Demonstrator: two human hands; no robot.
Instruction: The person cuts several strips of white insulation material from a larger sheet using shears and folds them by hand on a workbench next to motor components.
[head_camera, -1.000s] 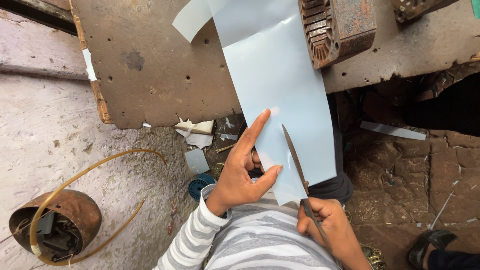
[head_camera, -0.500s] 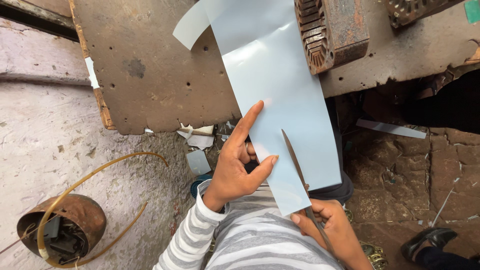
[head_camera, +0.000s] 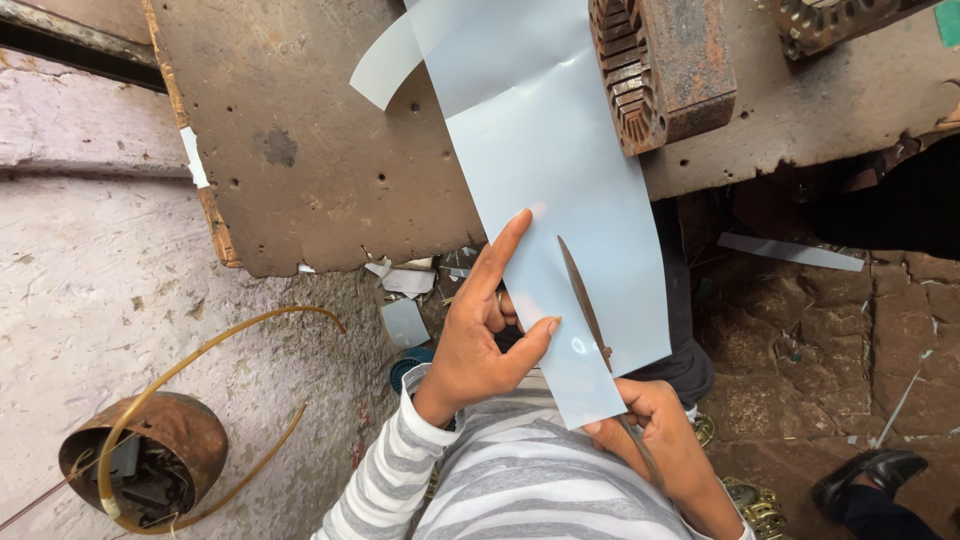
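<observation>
The left hand (head_camera: 480, 340) pinches the near edge of a long pale blue sheet (head_camera: 560, 190), thumb on top and index finger stretched out flat along it, while the right hand (head_camera: 655, 430) is closed around the handles of a pair of scissors (head_camera: 585, 300) whose blades lie up the middle of the sheet, partway into a lengthwise cut. The sheet runs from the person's lap up over the worn brown counter (head_camera: 320, 150) and under the edge of a rusty iron block (head_camera: 665, 65), curling over at the far end. The chief risk seems to be the cut wandering: the sheet is held only at its near end, so a pull from either hand could let it bow or slide on the counter and skew the line. The outstretched index finger lies just beside the blades, and a slip could nick it. The sheet might also catch or crease on the ridged face of the iron block. Whether the blades are parted or closed is hard to tell, since they appear as one thin dark line. Offcuts (head_camera: 405, 300) litter the floor below.
</observation>
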